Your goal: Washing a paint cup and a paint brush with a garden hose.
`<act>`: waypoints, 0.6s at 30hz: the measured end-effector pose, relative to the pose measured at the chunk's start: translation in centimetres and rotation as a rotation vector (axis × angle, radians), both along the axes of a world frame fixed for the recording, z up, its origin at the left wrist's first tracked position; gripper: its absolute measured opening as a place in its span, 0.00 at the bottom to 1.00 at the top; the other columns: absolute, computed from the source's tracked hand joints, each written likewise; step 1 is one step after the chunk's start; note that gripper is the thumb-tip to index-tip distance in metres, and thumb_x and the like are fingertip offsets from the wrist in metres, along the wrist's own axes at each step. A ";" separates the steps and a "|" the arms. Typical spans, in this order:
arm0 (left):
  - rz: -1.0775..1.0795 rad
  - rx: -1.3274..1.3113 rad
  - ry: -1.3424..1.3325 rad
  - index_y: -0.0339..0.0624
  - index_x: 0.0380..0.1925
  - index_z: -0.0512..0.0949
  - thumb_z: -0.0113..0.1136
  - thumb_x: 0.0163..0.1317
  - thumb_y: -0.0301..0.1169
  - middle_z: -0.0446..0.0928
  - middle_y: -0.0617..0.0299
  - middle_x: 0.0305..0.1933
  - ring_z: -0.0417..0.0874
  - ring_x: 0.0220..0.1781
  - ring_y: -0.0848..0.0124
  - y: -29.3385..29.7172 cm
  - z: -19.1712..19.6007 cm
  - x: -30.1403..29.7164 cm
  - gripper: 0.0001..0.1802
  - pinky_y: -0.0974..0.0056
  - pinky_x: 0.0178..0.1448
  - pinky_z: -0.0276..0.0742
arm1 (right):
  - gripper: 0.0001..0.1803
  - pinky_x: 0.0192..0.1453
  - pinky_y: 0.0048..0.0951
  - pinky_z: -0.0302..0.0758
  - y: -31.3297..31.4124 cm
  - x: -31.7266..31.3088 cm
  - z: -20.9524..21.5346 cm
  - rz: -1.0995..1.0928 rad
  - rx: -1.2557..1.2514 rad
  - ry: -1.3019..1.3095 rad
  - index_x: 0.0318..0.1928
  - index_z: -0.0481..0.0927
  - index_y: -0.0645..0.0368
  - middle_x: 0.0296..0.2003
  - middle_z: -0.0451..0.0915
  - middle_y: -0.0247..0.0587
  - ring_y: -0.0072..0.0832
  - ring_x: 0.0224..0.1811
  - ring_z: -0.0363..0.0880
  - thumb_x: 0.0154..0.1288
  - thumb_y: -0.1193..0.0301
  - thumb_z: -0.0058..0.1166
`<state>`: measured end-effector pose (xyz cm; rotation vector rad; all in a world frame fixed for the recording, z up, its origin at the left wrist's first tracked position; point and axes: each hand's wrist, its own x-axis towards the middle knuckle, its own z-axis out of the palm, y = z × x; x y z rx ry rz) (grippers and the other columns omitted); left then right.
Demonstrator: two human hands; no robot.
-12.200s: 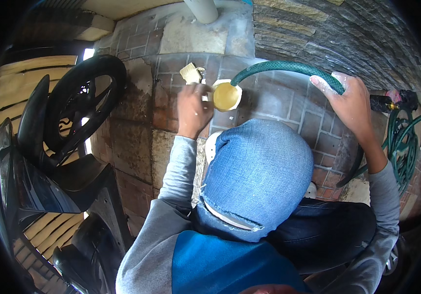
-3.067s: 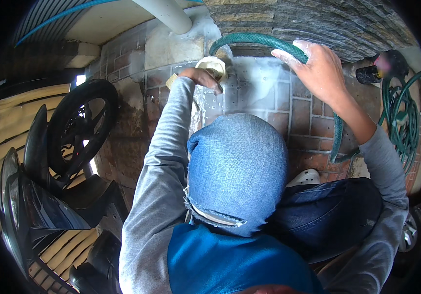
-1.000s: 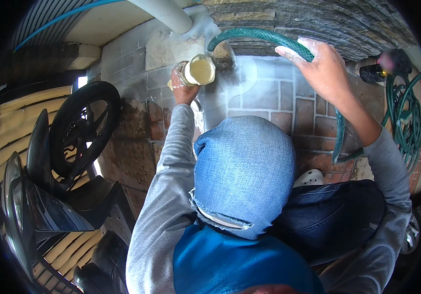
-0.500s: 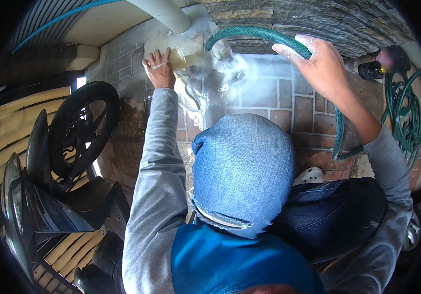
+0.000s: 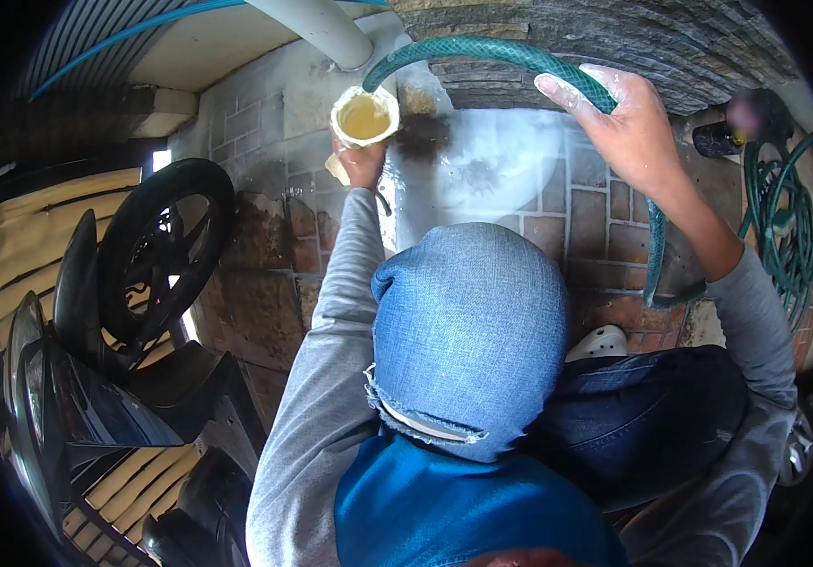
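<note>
A yellowish, round, cup-like container with a crusted pale rim is tipped so its mouth shows. My left hand is closed around it from below, the fingers mostly hidden behind it. In my right hand, smeared with white, is a green garden hose, pinched between thumb and fingers. The hose arches leftward, and its end meets the far rim of the container. Something yellowish is inside the container; whether water is running in cannot be made out. Beneath, the brick paving is wet, with whitish liquid spread over it.
A stone-clad wall and a pale pipe stand at the far side. On the left is a motorcycle. Coiled green hose hangs at the right. My denim-covered knee rises in the middle, beside a white clog.
My left hand has brought the container rightward and turned its mouth up under the hose end. The hose end has shifted slightly left. White liquid on the paving has spread and thinned.
</note>
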<state>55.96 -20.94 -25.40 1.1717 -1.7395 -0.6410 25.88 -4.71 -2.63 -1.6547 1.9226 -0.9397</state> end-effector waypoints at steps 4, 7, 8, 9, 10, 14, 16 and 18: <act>0.012 0.255 0.015 0.36 0.46 0.77 0.78 0.42 0.34 0.81 0.58 0.48 0.81 0.48 0.67 2.5 -2.8 -2.3 0.30 0.61 0.55 0.74 | 0.24 0.33 0.36 0.72 0.1 0.0 -0.2 -0.020 0.029 0.051 0.35 0.84 0.60 0.21 0.78 0.45 0.38 0.22 0.76 0.61 0.48 0.58; 0.014 0.358 0.054 0.35 0.49 0.72 0.79 0.38 0.35 0.79 0.53 0.48 0.78 0.53 0.61 4.2 -4.1 -3.7 0.37 0.59 0.62 0.68 | 0.24 0.33 0.37 0.73 0.2 0.0 -0.4 -0.013 -0.046 0.096 0.36 0.84 0.59 0.21 0.79 0.46 0.39 0.23 0.77 0.61 0.48 0.58; -0.007 0.400 0.115 0.34 0.50 0.72 0.79 0.38 0.36 0.79 0.53 0.48 0.78 0.53 0.61 4.8 -4.5 -3.9 0.38 0.58 0.63 0.67 | 0.24 0.33 0.37 0.73 0.2 0.0 -0.4 -0.012 -0.048 0.097 0.36 0.84 0.59 0.21 0.79 0.46 0.39 0.23 0.77 0.61 0.48 0.58; 0.022 0.432 0.111 0.34 0.50 0.72 0.79 0.38 0.36 0.79 0.53 0.48 0.78 0.53 0.61 4.9 -4.8 -4.0 0.38 0.58 0.63 0.67 | 0.24 0.33 0.37 0.73 0.2 0.0 -0.3 -0.015 -0.036 0.095 0.36 0.84 0.59 0.21 0.79 0.46 0.39 0.24 0.77 0.61 0.48 0.58; 0.016 0.430 0.123 0.34 0.51 0.71 0.79 0.38 0.37 0.78 0.53 0.49 0.77 0.54 0.61 5.1 -5.1 -3.9 0.40 0.58 0.64 0.66 | 0.24 0.34 0.38 0.73 0.2 0.1 -0.3 -0.030 -0.007 0.100 0.36 0.84 0.59 0.21 0.79 0.46 0.39 0.24 0.78 0.60 0.48 0.58; 0.040 0.478 0.001 0.33 0.59 0.63 0.82 0.32 0.42 0.70 0.49 0.58 0.72 0.60 0.58 5.6 -5.0 -2.8 0.54 0.58 0.67 0.63 | 0.24 0.35 0.38 0.73 0.0 0.4 0.0 -0.013 0.051 0.067 0.36 0.84 0.59 0.22 0.79 0.46 0.40 0.25 0.78 0.60 0.48 0.58; 0.028 0.249 0.065 0.34 0.61 0.59 0.82 0.32 0.43 0.70 0.49 0.57 0.72 0.60 0.58 6.0 -3.9 -2.1 0.57 0.58 0.66 0.66 | 0.24 0.36 0.38 0.73 0.0 0.5 0.1 -0.015 0.121 0.077 0.36 0.84 0.59 0.22 0.80 0.46 0.41 0.26 0.78 0.60 0.48 0.58; 0.003 0.063 0.119 0.35 0.63 0.55 0.82 0.33 0.43 0.69 0.48 0.57 0.72 0.59 0.58 6.5 -2.0 -1.4 0.60 0.57 0.65 0.68 | 0.24 0.36 0.38 0.74 -0.1 0.7 0.0 -0.004 0.080 0.083 0.35 0.84 0.60 0.23 0.80 0.47 0.41 0.26 0.79 0.60 0.48 0.59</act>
